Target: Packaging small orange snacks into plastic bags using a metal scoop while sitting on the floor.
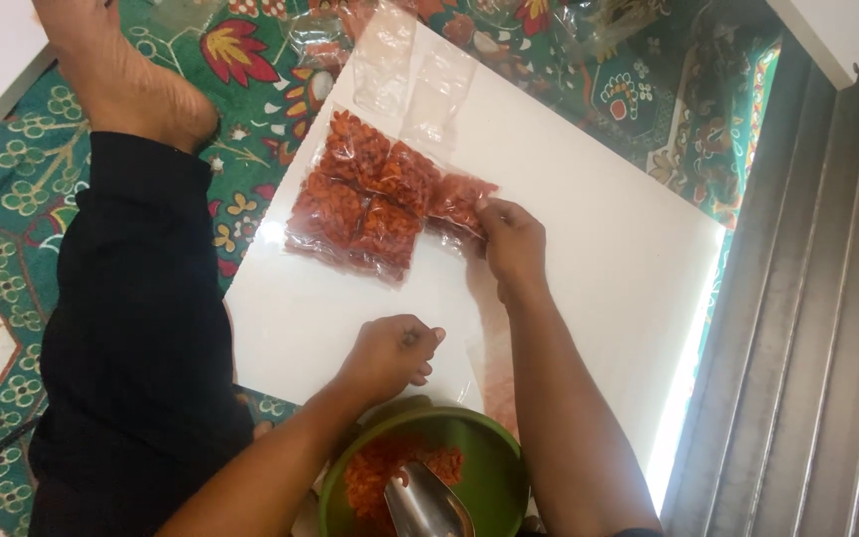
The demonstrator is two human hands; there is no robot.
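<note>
Bowl (494, 467) w/ orange bits, scoop (425, 507), right hand (512, 244) on filled bags (375, 194)

— What packages lie on the white board (589, 229)?

— A cluster of small clear plastic bags filled with orange-red pieces (370, 194), near the middle of the board toward its left edge. They lie flat, edge to edge, in a rough block, each roughly square.

— Any more?

— One more filled bag (457, 202) touches the cluster's right side; the fingers of the right hand (512, 242) rest on its right end. At the board's far corner, beyond the cluster, lie empty clear bags (405, 70), flat and glossy, partly overlapping. More crumpled clear plastic (315, 35) sits just off that corner on the patterned cloth.

— Labels, signs, screens?

— None visible.
</note>
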